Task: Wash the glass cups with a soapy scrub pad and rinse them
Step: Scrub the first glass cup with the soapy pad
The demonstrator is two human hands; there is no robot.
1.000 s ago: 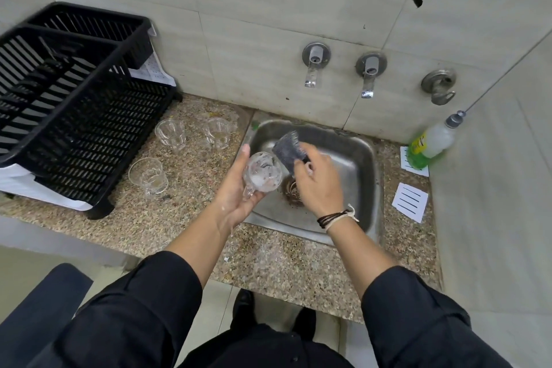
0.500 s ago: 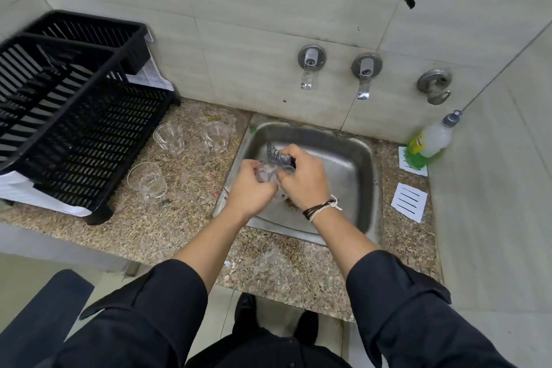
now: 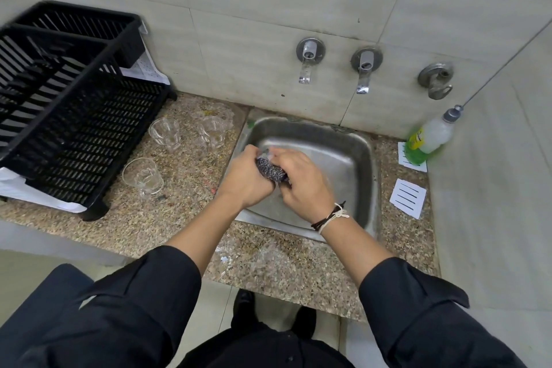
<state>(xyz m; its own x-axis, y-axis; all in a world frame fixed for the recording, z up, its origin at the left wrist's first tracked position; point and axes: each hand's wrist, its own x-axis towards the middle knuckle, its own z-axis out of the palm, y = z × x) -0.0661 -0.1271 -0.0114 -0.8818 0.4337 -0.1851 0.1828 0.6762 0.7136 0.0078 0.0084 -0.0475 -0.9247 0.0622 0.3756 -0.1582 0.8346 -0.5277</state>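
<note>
Over the steel sink (image 3: 355,140), my left hand (image 3: 243,181) grips a glass cup (image 3: 266,153) that is almost hidden between both hands; only a bit of its rim shows. My right hand (image 3: 301,181) holds the dark scrub pad (image 3: 270,170) pressed against the cup. Three more clear glass cups stand on the granite counter left of the sink: one (image 3: 165,133) and another (image 3: 212,131) near the back, a third (image 3: 143,176) closer to me.
A black dish rack (image 3: 68,116) fills the counter's left side. Two taps (image 3: 307,61) (image 3: 365,66) and a hook jut from the tiled wall. A green soap bottle (image 3: 428,139) and two white cards (image 3: 407,197) sit right of the sink.
My hands closed together around the cup. The scrub pad went from held above the cup's mouth to pressed onto the cup between my hands.
</note>
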